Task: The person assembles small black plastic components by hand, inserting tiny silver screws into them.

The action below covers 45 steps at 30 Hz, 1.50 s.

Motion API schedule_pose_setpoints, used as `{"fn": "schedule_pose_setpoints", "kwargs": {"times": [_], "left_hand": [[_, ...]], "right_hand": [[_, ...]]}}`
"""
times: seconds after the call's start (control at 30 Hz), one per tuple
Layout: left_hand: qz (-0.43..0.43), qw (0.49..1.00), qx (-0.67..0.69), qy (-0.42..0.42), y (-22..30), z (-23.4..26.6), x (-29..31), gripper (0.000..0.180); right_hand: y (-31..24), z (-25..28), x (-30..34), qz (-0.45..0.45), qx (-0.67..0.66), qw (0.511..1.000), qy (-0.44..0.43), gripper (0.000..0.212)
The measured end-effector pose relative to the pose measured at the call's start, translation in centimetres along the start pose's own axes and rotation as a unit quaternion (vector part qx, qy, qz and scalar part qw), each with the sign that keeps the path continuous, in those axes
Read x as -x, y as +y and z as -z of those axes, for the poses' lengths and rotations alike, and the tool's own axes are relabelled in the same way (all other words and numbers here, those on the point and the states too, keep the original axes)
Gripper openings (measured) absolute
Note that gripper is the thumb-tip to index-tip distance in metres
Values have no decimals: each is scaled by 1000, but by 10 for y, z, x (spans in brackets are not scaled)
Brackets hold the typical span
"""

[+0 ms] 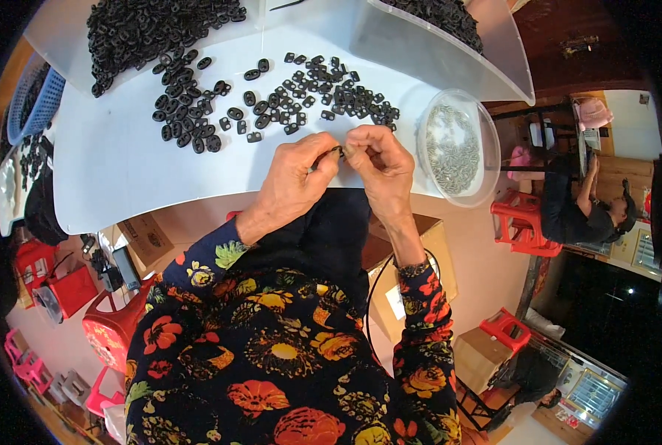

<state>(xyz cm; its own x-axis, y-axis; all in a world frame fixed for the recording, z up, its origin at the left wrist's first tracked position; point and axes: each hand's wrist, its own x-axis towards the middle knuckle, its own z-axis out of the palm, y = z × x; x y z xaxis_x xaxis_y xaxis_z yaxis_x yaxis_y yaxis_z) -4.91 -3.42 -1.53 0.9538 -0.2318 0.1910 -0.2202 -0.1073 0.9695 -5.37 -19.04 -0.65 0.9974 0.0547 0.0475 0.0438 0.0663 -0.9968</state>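
Note:
My left hand point(295, 172) pinches a small black plastic piece point(337, 150) between thumb and forefinger, just over the near edge of the white table. Against it, the thumb and fingers of my right hand point(381, 165) are pressed together; what they hold is hidden. Beyond my hands lie loose black oval pieces with two holes point(183, 111), resembling cord lock parts. Smaller black blocks with holes point(353, 98) are spread to their right. A round clear tub point(486, 159) by my right hand contains many tiny silvery metal pieces point(453, 152), too small to make out.
Two translucent bins, the right one point(435, 52) and one at far left, hold heaps of black parts. A blue basket point(40, 104) stands left of the white table point(116, 178). Cardboard boxes point(431, 245) and red stools point(520, 222) surround me. Another person point(590, 211) sits at right.

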Motion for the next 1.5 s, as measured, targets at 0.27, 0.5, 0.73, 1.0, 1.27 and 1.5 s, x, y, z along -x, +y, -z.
{"fn": "schedule_pose_setpoints", "kwargs": {"times": [0.27, 0.5, 0.73, 1.0, 1.27, 1.5], "left_hand": [[64, 986, 154, -24, -3, 4, 2, 8], [45, 997, 49, -25, 0, 4, -1, 8], [57, 989, 133, 0, -2, 2, 1, 10], [61, 993, 105, -3, 2, 4, 0, 11], [60, 989, 136, 8, 3, 3, 0, 12], [74, 977, 200, -8, 0, 1, 3, 13]], "right_hand": [[-4, 5, -6, 1, 66, 997, -35, 9], [-11, -2, -4, -18, 125, 992, -24, 11], [-7, -1, -5, -24, 4, 1000, 7, 13], [-3, -4, -4, -10, 56, 998, 6, 13], [0, -13, 1, -23, 20, 999, 40, 13], [4, -13, 2, 16, 34, 999, 33, 11]]}}
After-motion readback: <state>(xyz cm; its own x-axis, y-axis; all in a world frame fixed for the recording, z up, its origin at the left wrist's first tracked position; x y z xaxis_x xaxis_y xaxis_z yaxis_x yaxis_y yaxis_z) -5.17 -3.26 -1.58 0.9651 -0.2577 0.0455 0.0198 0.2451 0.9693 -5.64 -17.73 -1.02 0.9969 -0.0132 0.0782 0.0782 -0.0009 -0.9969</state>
